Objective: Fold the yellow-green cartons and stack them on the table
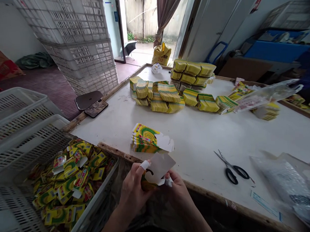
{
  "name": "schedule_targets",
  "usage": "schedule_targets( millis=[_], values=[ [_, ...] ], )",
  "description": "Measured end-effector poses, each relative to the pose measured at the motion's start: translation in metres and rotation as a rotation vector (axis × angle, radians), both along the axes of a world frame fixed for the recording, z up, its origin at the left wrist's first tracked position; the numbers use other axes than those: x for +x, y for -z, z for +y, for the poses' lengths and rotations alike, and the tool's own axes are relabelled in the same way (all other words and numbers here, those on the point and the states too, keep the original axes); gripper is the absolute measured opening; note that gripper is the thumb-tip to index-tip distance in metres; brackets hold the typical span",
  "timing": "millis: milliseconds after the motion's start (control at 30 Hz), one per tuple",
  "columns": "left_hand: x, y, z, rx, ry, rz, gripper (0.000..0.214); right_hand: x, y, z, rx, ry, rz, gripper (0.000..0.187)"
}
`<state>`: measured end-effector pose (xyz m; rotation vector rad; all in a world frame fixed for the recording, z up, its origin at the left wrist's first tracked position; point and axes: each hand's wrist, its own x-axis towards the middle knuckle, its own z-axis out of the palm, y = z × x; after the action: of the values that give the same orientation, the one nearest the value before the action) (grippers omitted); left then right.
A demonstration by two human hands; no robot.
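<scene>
At the near edge of the white table point(202, 134), my left hand point(132, 192) and right hand point(179, 193) are closed together around one small card packet point(157, 170), its plain white side facing up and a yellow edge showing underneath; my fingers pinch it from both sides. Just beyond it, on the table, a short stack of yellow-green packets point(145, 139) lies flat, with a white flap sticking out to the right. To my left, touching the table's edge, a white plastic crate point(102, 200) holds a loose heap of the same packets. Black-handled scissors point(233, 169) lie to my right, well apart from my hands. Farther back, banded bundles point(169, 95) of packets are piled across the middle of the table, and two phones point(91, 103) rest on the left corner.
</scene>
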<state>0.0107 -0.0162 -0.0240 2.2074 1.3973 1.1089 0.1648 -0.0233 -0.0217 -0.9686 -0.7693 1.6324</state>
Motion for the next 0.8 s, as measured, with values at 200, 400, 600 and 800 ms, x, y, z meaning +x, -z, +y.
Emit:
schedule_targets(
  millis=[200,400,600,800],
  values=[
    [0.006,0.003,-0.002,0.094,-0.014,0.007,0.05,0.001,-0.011,0.009,0.206,0.18,-0.407,0.031],
    [0.015,-0.001,-0.007,0.086,-0.053,0.029,0.037,-0.005,-0.017,0.014,0.03,0.0,-0.079,0.047],
    [0.013,-0.003,-0.006,-0.091,0.064,0.083,0.045,-0.002,-0.011,0.002,0.142,-0.064,-0.358,0.052],
    [0.01,0.002,-0.002,-0.251,0.186,0.026,0.069,0.002,-0.005,-0.013,0.539,-0.28,-0.782,0.075]
  ],
)
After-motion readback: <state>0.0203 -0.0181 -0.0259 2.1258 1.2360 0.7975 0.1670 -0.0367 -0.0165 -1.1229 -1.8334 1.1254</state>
